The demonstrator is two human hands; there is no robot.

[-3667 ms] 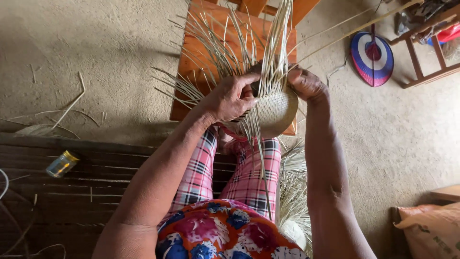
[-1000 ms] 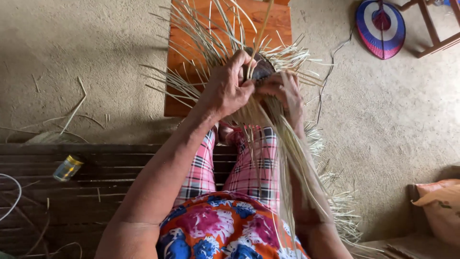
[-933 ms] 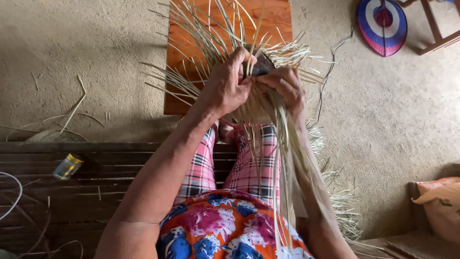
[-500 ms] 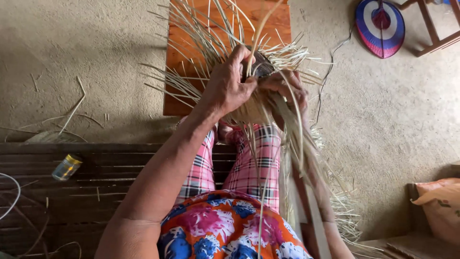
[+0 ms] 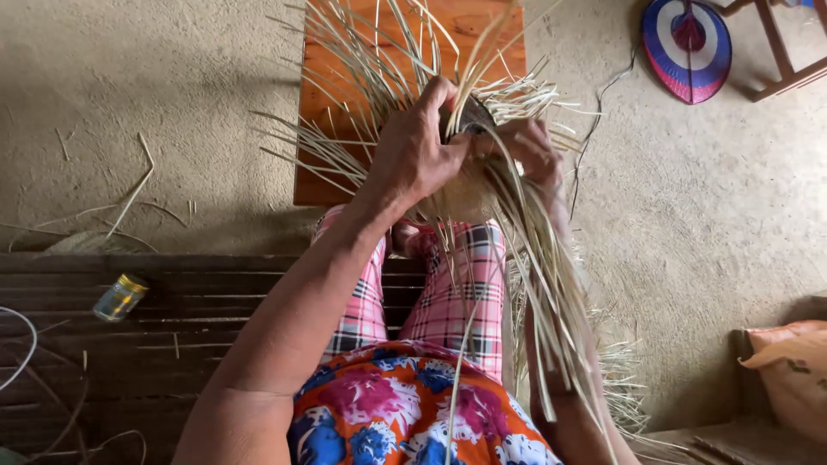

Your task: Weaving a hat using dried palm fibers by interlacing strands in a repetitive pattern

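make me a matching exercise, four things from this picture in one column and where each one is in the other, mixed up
Things:
1. small jar with a yellow lid
2. round woven fan
3. woven straw piece
4. orange sack

Places:
A. between the left hand and the right hand
B. lying on the dark wooden slats at the left
C. at the right edge, low in the picture
D. on the floor at the top right

Pairs: 1-B, 2-D, 3-A, 4-C

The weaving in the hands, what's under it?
Under the weaving show pink plaid knees and an orange board on the floor. Both hands, left and right, cover its middle.
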